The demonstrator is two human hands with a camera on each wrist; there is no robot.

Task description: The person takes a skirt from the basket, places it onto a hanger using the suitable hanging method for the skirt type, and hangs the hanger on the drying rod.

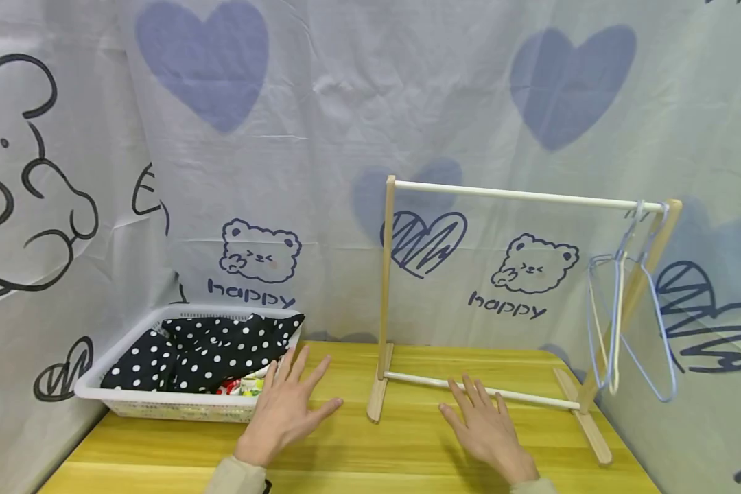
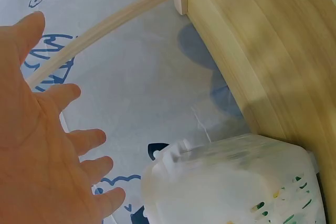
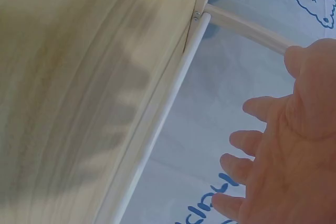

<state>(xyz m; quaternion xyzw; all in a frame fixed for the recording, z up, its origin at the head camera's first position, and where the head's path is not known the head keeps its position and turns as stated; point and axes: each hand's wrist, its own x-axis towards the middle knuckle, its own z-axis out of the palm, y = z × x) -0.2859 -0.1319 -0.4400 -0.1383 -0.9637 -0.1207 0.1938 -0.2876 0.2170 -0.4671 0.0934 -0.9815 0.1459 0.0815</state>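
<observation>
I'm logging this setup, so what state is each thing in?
Left hand: open, fingers spread, holding nothing
Right hand: open, holding nothing
White basket: upright, loaded
Polka-dot cloth: rumpled, lying in the basket
Rack: standing upright
Hangers: bare, hooked near the rack's right end

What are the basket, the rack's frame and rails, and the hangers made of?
The basket: probably smooth plastic; its sides are moulded with small holes. The frame: apparently pale, matte wood, by its tan colour. The white rails: smooth; plastic or painted, I can't tell. The hangers: slim and smooth, perhaps plastic or coated wire.
</observation>
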